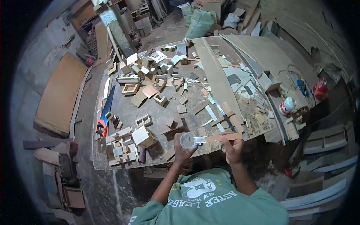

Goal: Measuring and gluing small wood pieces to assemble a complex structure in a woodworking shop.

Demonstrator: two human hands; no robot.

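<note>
Above the near edge of the worktable, my left hand (180, 150) is wrapped round a small round cup (187, 141) with something whitish inside. My right hand (231, 148) grips a flat wooden stick (217, 138) near its right end. The stick lies level, and its left end, smeared with white, reaches the cup's rim. Just beyond my left hand stands a small brown wooden piece (171, 126). A pale wooden box (144, 136) sits to the left, beside a cluster of small wooden blocks (119, 150).
Small wooden boxes and offcuts (150, 67) cover the worktable (129, 108). A handsaw (106, 112) lies along its left edge. Strips and a thin blade-like tool (222, 111) lie ahead of my right hand. A white bottle (287, 106) and a red can (320, 88) stand at right.
</note>
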